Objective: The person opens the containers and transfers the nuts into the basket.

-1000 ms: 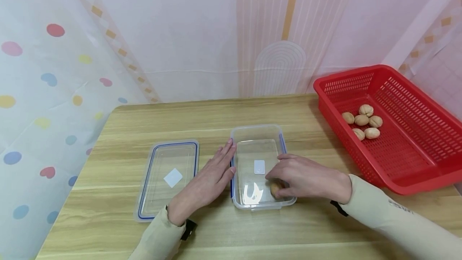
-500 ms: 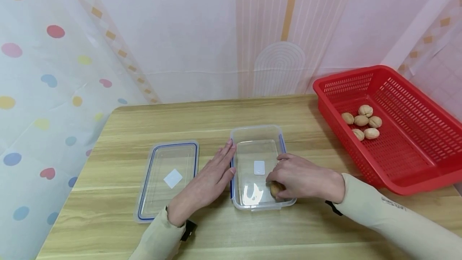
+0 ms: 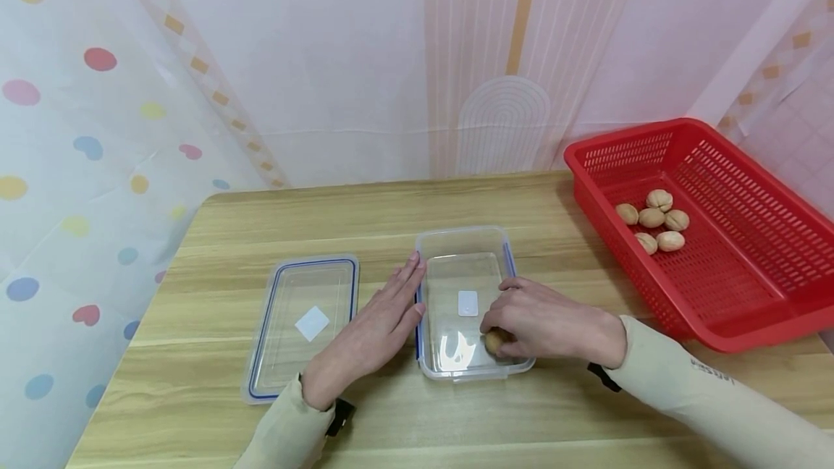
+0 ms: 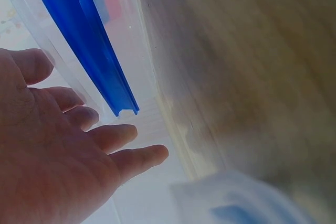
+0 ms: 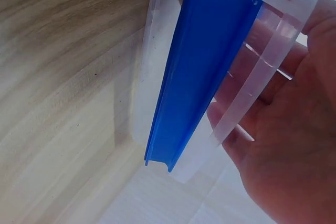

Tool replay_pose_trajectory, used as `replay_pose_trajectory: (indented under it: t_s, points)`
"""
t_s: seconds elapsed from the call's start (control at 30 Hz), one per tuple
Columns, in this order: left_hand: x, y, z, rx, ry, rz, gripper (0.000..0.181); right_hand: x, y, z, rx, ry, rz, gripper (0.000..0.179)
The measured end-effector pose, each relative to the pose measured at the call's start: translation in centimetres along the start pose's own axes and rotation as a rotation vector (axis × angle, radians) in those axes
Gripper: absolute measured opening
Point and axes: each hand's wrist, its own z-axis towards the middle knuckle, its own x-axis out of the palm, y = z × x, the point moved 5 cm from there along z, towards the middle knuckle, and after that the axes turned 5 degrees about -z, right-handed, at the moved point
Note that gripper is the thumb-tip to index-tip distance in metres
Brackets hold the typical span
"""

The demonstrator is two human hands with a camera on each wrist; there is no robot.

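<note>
A clear plastic food container (image 3: 449, 273) with blue side latches stands uncovered on the wooden table. My right hand (image 3: 547, 320) reaches over its right wall and pinches a walnut (image 3: 494, 341) low in the front right corner. From the right wrist, fingers show through the wall behind a blue latch (image 5: 199, 72); the walnut is mostly hidden there. With fingers extended, my left hand (image 3: 374, 328) rests against the container's left rim. The left wrist view has that hand's fingers by the other blue latch (image 4: 86, 40), which hangs down.
Left of the container lies its clear lid (image 3: 287, 324) with a blue seal and a white label. A red plastic basket (image 3: 589, 237) at the right holds several walnuts (image 3: 651, 218). A patterned cloth (image 3: 365, 78) hangs behind the table's back edge.
The right hand stays low in the container's corner with the walnut, its wrist shifting slightly left. The left hand keeps its place at the rim.
</note>
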Motion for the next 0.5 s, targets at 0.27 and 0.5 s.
replay_pose_trajectory:
  t_s: [0.27,0.5]
  points:
    - [0.0,0.0,-0.1,0.0,-0.005,-0.01,0.062,-0.4,0.0,-0.5,-0.006,-0.086,0.07,0.024]
    - [0.1,0.0,0.0,0.004,-0.009,-0.012,0.062,-1.1,0.1,-1.5,-0.005,-0.206,0.131,0.023]
